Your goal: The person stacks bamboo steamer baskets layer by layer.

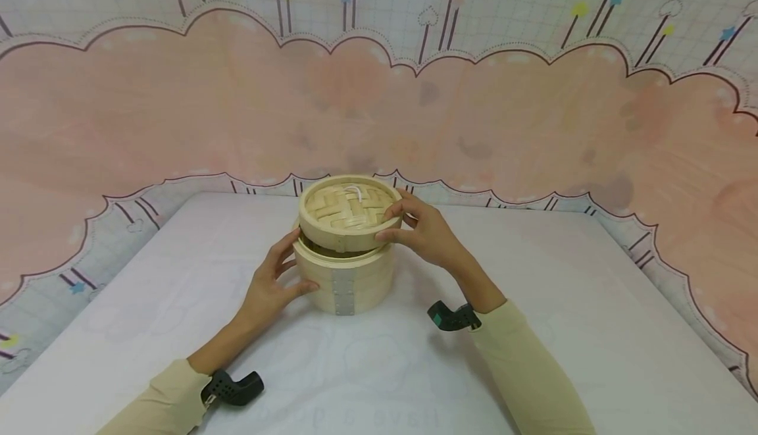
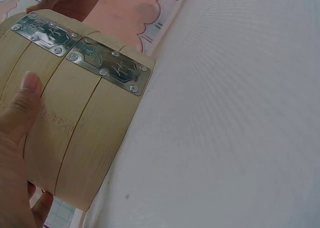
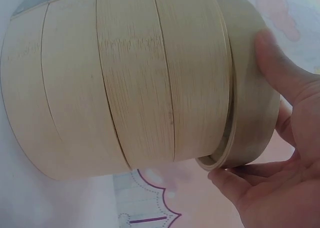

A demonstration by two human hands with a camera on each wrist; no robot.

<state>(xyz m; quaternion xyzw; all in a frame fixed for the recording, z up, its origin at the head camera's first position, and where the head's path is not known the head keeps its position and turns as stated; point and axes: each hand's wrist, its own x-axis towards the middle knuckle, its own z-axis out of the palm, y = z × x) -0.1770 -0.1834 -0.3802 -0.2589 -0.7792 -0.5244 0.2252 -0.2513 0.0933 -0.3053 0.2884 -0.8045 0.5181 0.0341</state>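
A round bamboo steamer with metal plates on its front stands on the white table. Its woven lid, with a white loop on top, sits tilted and shifted over the rim, leaving a dark gap at the front. My right hand pinches the lid's right edge, thumb in front and fingers behind. With thumb and fingers spread round its left side, my left hand holds the steamer's body. In the left wrist view the thumb presses the bamboo wall. The right wrist view shows the lid overhanging the rim.
The white table spreads out on both sides. Behind it hangs a pink and white patterned backdrop. A black camera is strapped on each wrist, the left one close over the table.
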